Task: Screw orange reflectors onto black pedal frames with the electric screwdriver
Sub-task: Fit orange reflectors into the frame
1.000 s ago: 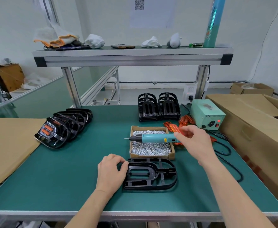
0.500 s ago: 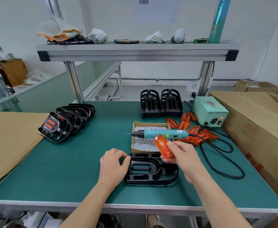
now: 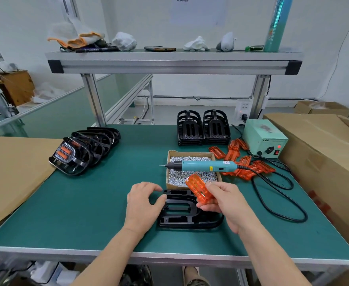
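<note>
A black pedal frame point(image 3: 181, 213) lies flat on the green bench near the front edge. My left hand point(image 3: 143, 203) grips its left end with thumb and curled fingers. My right hand point(image 3: 221, 200) pinches an orange reflector point(image 3: 198, 188) just above the frame's right part. The teal electric screwdriver point(image 3: 202, 165) lies across a cardboard box of screws point(image 3: 190, 155) behind the frame, tip pointing left. More orange reflectors point(image 3: 245, 162) lie loose to the right of the box.
A row of black frames point(image 3: 91, 149) leans at the left, the front one with orange reflectors fitted. Two stacks of black frames point(image 3: 203, 129) stand at the back. A green power unit point(image 3: 264, 139) and its black cable point(image 3: 280, 201) occupy the right. Cardboard boxes point(image 3: 324, 153) flank the bench.
My right hand picked a reflector from the orange pile behind the screwdriver and brought it forward over the frame. The left hand stayed on the frame's left end.
</note>
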A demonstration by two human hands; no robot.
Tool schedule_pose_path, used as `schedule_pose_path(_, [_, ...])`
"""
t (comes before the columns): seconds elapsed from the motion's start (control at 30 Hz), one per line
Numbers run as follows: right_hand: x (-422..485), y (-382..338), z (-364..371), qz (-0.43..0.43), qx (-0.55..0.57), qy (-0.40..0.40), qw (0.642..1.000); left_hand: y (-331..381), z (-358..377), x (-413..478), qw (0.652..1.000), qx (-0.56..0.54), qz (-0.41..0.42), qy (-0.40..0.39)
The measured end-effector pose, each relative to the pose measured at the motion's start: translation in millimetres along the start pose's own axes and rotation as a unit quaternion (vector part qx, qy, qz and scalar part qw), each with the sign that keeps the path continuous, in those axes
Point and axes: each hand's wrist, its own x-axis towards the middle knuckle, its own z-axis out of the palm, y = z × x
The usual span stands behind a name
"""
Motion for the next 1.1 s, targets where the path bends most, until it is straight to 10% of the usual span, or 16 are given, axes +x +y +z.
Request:
schedule_pose_path(0.67, [-13.3,5.1,17.5,-0.046,-0.063,-0.045,0.996,37.1,-31.0,-5.8,0.970,-0.196,0.004,-0.141])
schedule_pose_path(1.1, [-17.4,10.9,34.2,-0.074,0.038,-0.011,0.996,78.0,0.1,-39.9,0.985,-0.131,-0.109,0.009])
